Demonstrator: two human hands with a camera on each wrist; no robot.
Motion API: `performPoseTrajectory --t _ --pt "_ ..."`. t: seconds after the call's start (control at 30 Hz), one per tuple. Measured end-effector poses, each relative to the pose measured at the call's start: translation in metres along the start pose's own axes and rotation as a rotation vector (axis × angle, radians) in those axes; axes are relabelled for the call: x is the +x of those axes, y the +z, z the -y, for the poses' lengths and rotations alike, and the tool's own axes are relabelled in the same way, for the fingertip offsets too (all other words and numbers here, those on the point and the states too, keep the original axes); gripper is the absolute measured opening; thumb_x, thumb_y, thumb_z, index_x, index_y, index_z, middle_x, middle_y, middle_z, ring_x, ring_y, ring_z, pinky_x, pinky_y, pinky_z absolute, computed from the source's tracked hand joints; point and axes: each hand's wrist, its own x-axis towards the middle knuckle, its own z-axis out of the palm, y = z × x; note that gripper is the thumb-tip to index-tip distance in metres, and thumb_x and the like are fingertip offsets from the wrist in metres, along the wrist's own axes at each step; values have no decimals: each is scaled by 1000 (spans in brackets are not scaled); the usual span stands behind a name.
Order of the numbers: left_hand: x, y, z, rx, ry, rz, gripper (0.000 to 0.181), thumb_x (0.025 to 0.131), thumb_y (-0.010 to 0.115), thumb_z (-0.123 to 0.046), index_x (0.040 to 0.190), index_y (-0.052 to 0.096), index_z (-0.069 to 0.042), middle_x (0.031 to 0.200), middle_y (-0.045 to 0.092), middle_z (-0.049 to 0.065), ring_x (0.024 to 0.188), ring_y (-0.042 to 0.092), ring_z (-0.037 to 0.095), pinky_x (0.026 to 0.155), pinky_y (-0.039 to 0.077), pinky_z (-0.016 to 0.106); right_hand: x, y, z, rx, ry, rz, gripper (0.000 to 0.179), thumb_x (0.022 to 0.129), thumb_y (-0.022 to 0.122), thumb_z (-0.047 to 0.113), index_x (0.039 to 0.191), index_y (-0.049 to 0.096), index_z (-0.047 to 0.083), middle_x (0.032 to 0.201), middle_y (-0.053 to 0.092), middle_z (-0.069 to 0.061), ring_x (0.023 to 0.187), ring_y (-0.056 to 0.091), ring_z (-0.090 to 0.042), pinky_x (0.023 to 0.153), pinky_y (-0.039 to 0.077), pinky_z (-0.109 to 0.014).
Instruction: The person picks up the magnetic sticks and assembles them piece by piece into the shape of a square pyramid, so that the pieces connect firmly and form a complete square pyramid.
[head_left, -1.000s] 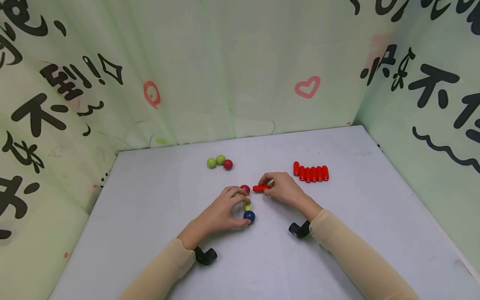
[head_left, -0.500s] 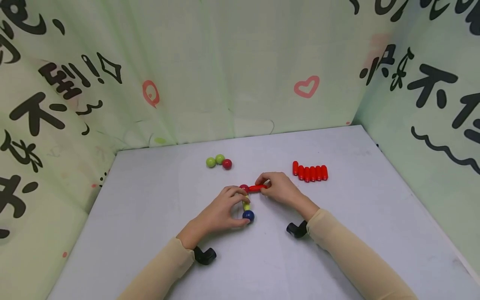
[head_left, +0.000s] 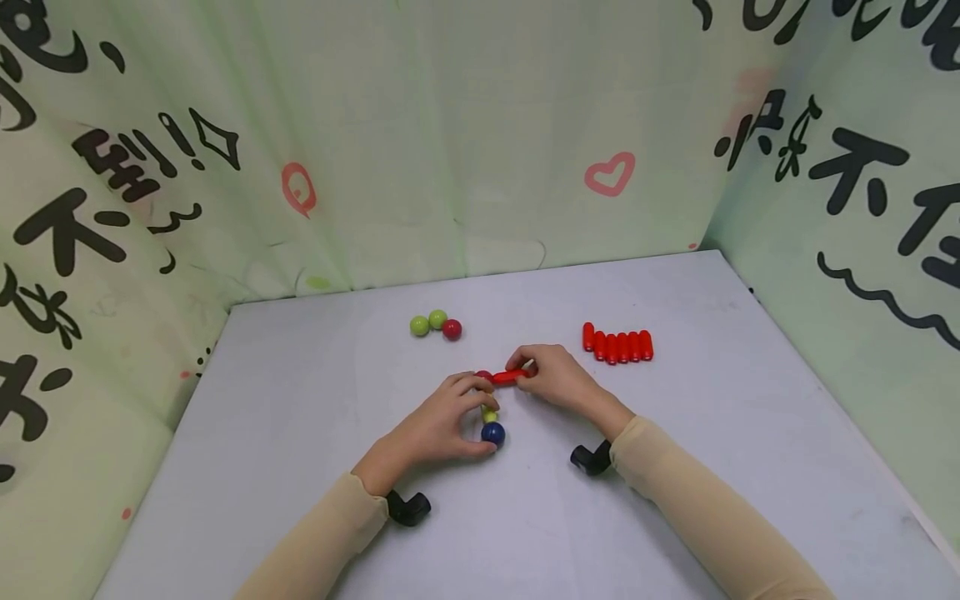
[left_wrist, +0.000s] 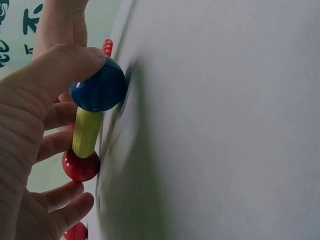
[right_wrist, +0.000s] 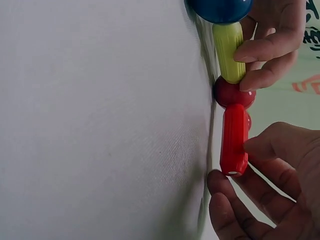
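Observation:
My left hand holds a short chain of toy pieces: a blue ball, a yellow rod and a dark red ball. Its thumb touches the blue ball, while other fingers lie along the rod and the red ball. From the right, my right hand pinches a bright red ribbed rod between thumb and fingers. One end of that rod meets the red ball, roughly at a right angle to the yellow rod in the head view. Fingers partly cover the red ball there.
Two green balls and another red ball sit farther back on the white table. A row of several red rods lies at the back right. Printed curtains enclose the table's back and sides.
The red rod has moved left with my right hand, closing the gap to the red ball, and now touches it. My left hand keeps its hold on the chain.

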Motion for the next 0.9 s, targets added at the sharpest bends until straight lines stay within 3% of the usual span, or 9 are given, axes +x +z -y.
performPoseTrajectory --t 0.33,0.5,0.73,0.9 --pt "-8 -6 9 3 -37 23 42 83 85 -39 119 69 -23 142 57 0 144 39 27 115 43 49 13 2 2 -19 26 -26 21 100 58 15 112 74 14 107 74 -3 88 62 -20 78 54 -32" --pt "-12 -9 14 -2 -14 6 43 83 87 -38 118 70 -21 140 58 1 143 41 26 117 41 49 26 2 2 -50 -24 -23 26 99 54 11 118 72 11 115 72 -7 95 62 -23 87 55 -38" --pt "-19 -11 22 -11 -10 -10 45 81 89 -37 119 72 -20 140 59 1 143 43 26 117 40 49 47 3 5 -115 -107 51 39 101 48 8 137 61 12 146 56 -9 120 58 -27 110 48 -46" --pt "-23 -13 25 -22 -16 -18 46 80 89 -36 119 72 -19 140 59 1 143 43 26 117 40 50 62 4 19 -200 -140 109 45 105 46 11 149 53 14 156 48 -7 139 52 -27 118 40 -48"
